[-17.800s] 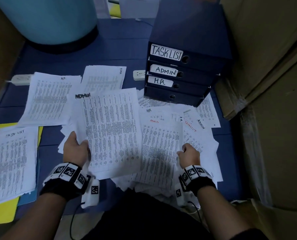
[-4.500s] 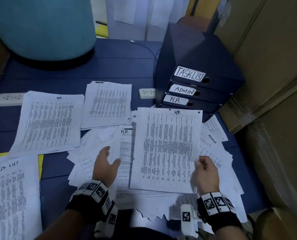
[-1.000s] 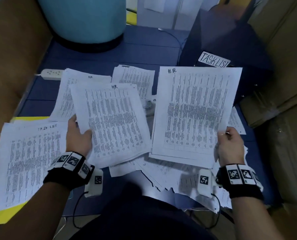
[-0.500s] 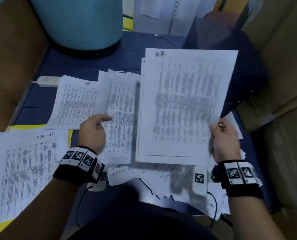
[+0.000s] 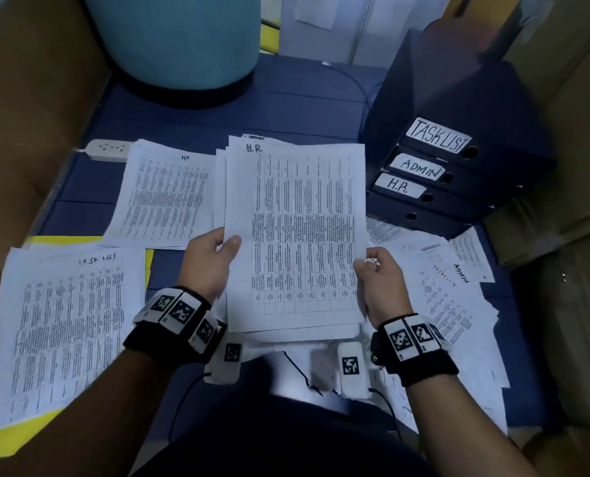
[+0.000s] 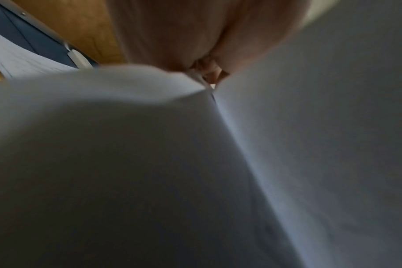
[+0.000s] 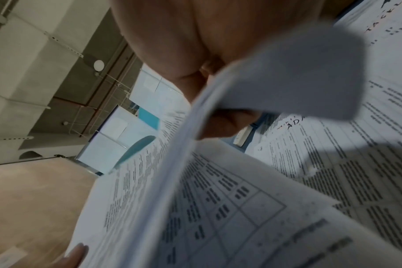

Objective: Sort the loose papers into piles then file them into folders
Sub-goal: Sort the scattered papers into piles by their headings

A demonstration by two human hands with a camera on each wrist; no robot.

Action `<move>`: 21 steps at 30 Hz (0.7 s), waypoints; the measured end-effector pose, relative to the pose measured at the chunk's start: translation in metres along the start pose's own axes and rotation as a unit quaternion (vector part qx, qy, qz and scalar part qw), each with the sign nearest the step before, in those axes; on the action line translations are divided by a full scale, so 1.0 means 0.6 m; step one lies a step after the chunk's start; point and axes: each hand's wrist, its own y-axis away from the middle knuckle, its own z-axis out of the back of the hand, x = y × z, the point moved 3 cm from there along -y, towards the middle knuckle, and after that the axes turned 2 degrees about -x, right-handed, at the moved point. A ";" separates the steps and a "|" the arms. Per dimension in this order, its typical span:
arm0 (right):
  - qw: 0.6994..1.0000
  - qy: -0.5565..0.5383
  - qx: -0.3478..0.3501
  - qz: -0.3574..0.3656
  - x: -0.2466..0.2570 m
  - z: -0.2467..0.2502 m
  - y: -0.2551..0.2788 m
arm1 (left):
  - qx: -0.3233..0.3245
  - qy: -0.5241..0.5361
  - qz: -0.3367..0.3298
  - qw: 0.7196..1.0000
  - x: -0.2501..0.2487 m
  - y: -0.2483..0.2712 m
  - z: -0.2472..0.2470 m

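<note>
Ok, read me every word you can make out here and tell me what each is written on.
"TASKLIST": top binder
"ADMIN": second binder
"H.R.": third binder
"H.R.": held stack, gripped by left hand and right hand
"HR": pile behind the left hand
"TASK LIST": left pile
"ADMIN", "TASKLIST": loose sheets on the right
Printed tables: too small to read.

Your head view is dim and bluish, with brighter light at the far wall; its edges bow outward. The printed sheets (image 5: pixel 295 235) stay legible, though fine text smears. Your left wrist view is almost all blurred grey paper (image 6: pixel 149 163) in shadow. Your right wrist view is sharper, with a dark shadow across the pages (image 7: pixel 356 154).
</note>
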 end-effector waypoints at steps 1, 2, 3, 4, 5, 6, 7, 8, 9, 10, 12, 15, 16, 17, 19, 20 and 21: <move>1.000 0.008 -0.004 -0.001 -0.001 0.001 0.001 | -0.008 0.001 0.010 1.000 0.006 -0.002 0.000; 1.000 0.010 -0.004 0.000 0.001 0.002 0.004 | -0.013 0.006 0.015 1.000 0.013 -0.004 0.000; 1.000 0.005 -0.005 -0.002 0.003 0.004 0.005 | -0.011 0.012 0.014 1.000 0.022 -0.008 0.000; 1.000 -0.009 -0.005 0.001 0.006 0.006 0.006 | -0.012 0.020 0.011 1.000 0.033 -0.014 0.000; 1.000 -0.015 -0.005 0.006 0.009 0.008 0.006 | -0.016 0.025 0.010 1.000 0.035 -0.015 0.000; 1.000 -0.003 -0.004 0.017 0.010 0.010 0.004 | -0.017 0.027 0.004 0.999 0.030 -0.013 0.000; 0.999 0.026 -0.003 0.028 0.011 0.013 0.002 | -0.015 0.025 0.000 1.000 0.020 -0.008 0.000; 0.998 0.052 -0.003 0.035 0.013 0.017 0.001 | -0.009 0.027 -0.002 1.000 0.012 -0.003 -0.001; 0.997 0.059 -0.015 0.036 0.012 0.023 -0.003 | -0.013 0.027 0.003 1.000 0.009 -0.001 -0.002; 0.998 0.044 -0.033 0.037 0.012 0.030 -0.007 | -0.016 0.031 0.010 0.999 0.005 0.002 -0.003; 0.995 0.010 -0.091 0.031 0.012 0.053 -0.016 | -0.021 0.022 0.022 0.999 0.002 0.004 -0.003; 0.983 -0.070 -0.172 0.009 0.010 0.100 -0.024 | -0.015 0.033 -0.002 0.999 0.001 0.000 0.002; 0.976 -0.100 -0.191 -0.005 0.005 0.115 -0.024 | -0.017 0.029 -0.007 0.999 0.003 -0.001 0.004; 0.970 -0.121 -0.208 -0.014 0.000 0.128 -0.023 | -0.020 0.023 -0.001 1.000 0.005 -0.003 0.006; 0.964 -0.154 -0.216 -0.014 -0.005 0.143 -0.019 | -0.015 0.030 -0.001 0.999 0.005 -0.005 0.007; 0.965 -0.165 -0.205 -0.013 -0.007 0.144 -0.018 | -0.014 0.039 -0.007 0.999 0.001 -0.002 0.005; 0.967 -0.169 -0.188 -0.016 -0.009 0.139 -0.015 | -0.009 0.044 -0.010 0.999 -0.001 0.001 0.004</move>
